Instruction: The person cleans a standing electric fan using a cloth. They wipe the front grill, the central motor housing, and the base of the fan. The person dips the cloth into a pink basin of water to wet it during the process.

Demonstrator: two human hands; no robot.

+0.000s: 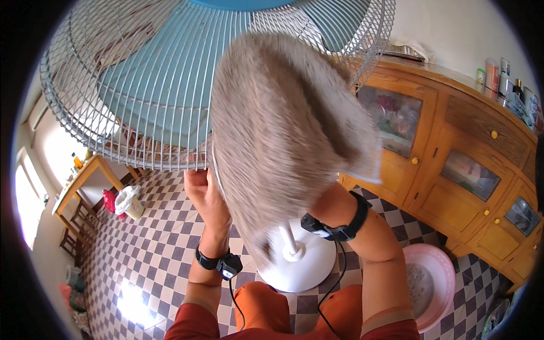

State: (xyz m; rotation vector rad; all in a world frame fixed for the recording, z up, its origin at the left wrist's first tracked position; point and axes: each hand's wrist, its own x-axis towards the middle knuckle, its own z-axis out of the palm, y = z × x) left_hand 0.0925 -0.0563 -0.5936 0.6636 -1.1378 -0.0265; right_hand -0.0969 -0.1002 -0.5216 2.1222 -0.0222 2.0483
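A large standing fan [158,85] fills the upper part of the view, with blue blades behind a silvery wire guard. My left hand [207,195] grips the guard's lower rim, its fingertips partly hidden by the wires. In front of the guard, a fluffy grey-brown cloth [272,124] hangs raised and slightly blurred. My right hand [337,205] is up inside or behind this cloth, bearing it against the guard; the fingers are covered. Below, the fan's white pole and round base [306,266] stand on the floor.
A pink basin [445,272] with cloudy water stands on the checkered floor at right, near a wooden cabinet [425,141]. Bottles and cans [498,76] line its top. At left are a wooden table [79,181] and a white-lined bin [130,204]. Cables hang from both wrist straps.
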